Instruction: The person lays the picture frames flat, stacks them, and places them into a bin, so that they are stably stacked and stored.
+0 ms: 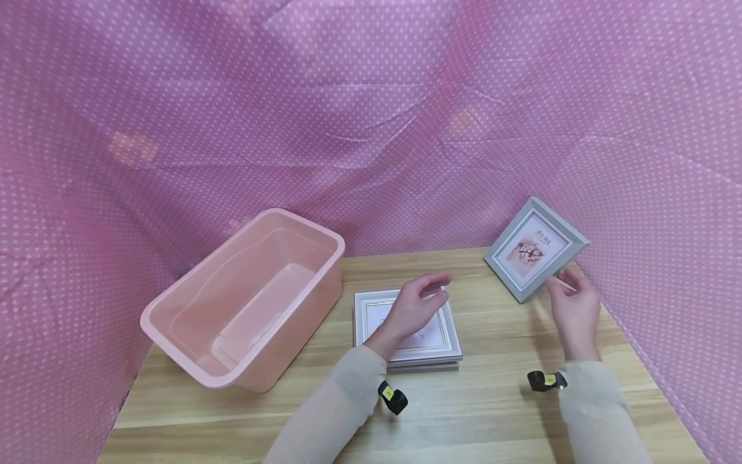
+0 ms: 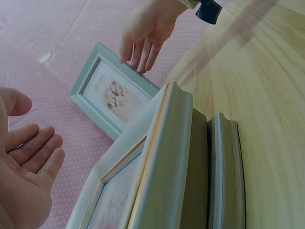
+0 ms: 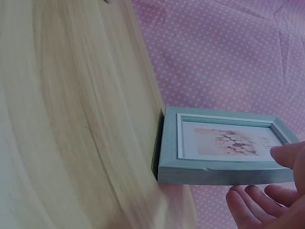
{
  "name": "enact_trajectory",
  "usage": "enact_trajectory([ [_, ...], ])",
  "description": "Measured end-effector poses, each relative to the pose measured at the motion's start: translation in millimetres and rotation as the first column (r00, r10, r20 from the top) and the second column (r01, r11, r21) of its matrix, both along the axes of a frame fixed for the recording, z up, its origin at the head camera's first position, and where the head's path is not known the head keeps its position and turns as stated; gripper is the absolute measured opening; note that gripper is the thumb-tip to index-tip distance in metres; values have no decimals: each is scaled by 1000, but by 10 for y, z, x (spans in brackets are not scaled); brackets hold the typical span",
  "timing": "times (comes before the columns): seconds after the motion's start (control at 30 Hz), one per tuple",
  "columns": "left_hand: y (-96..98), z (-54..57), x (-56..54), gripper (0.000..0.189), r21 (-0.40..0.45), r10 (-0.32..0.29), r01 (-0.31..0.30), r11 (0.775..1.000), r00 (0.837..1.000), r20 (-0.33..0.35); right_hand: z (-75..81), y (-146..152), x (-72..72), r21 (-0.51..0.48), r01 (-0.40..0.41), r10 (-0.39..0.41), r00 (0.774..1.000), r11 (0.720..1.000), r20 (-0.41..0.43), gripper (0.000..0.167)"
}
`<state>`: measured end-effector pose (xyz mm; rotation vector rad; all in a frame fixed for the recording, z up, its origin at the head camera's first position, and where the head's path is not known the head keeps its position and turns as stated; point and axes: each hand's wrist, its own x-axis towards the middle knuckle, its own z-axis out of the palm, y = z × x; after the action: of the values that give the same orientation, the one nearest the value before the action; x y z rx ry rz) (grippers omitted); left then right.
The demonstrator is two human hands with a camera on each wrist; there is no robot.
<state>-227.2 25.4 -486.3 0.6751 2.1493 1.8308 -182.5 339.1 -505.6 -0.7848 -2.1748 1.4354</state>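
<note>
A grey-green photo frame with a blossom picture stands tilted at the table's back right corner. Close to its near side edge is my right hand; in the right wrist view the thumb overlaps the frame's front and the fingertips show beside its edge. Whether they touch the frame I cannot tell. My left hand hovers over a white photo frame, fingers relaxed and holding nothing. That frame lies face up, stacked on another frame. The hand and forearm hide part of its picture.
A deep pink plastic bin stands on the left of the wooden table. Pink dotted cloth hangs behind the table and along both sides. Each wrist wears a small black camera.
</note>
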Motion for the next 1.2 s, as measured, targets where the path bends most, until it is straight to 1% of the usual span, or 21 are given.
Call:
enact_trajectory([
  [0.17,22,-3,-11,44,-3,0,0,1000,1000,6,-56,46,-110,15,-10,10,1000,1000,-4,52],
  [0.33,37,2,-34,45,-3,-2,3,1000,1000,3,-119,71,-188,5,35,-35,999,999,18,48],
  [0.47,42,14,-55,45,-16,-2,2,1000,1000,4,-148,74,-213,9,60,-60,998,998,13,45],
  [0.73,40,66,-77,45,-25,-9,9,1000,1000,10,-178,45,-219,17,73,-73,997,997,-15,42],
  [0.9,41,83,-86,45,-43,-6,7,999,1000,12,-178,39,-196,-2,77,-77,996,997,-34,43],
  [1.07,36,79,-106,44,-52,-10,10,999,1000,7,-148,33,-152,6,86,-86,996,996,-36,42],
  [1.2,41,73,-122,44,-69,-7,8,998,1000,16,-108,15,-106,35,98,-96,993,995,-67,40],
])
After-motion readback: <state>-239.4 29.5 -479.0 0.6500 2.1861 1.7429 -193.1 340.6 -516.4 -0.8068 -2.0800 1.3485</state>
